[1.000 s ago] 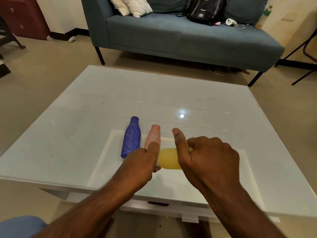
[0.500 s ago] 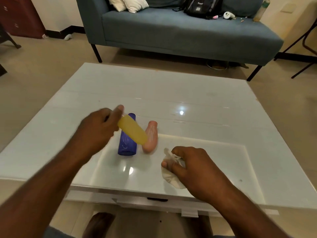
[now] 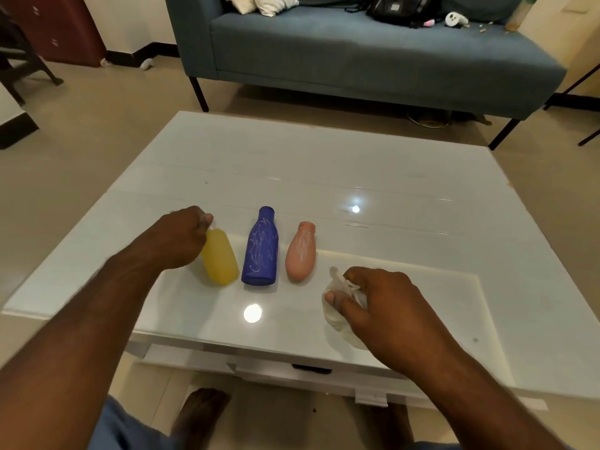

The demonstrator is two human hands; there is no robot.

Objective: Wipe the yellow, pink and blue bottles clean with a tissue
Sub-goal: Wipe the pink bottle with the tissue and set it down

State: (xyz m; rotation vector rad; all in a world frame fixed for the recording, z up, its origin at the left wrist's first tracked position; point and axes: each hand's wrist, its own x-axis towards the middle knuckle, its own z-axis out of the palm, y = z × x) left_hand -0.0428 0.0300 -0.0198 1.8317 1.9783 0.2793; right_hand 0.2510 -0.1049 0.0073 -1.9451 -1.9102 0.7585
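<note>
Glossy white table point(image 3: 406, 177) carried 3 bottles lying in a row near its front: yellow bottle point(image 3: 222, 259) left, blue bottle point(image 3: 261, 251) mid, pink bottle point(image 3: 301, 253) right. Crumpled tissue point(image 3: 337, 315) lay further right, nearer the front edge.

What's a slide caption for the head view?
Left hand grips yellow bottle; right hand holds tissue.

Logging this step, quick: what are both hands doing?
Left hand: grips the yellow bottle at its neck.
Right hand: holds the crumpled tissue.
</note>
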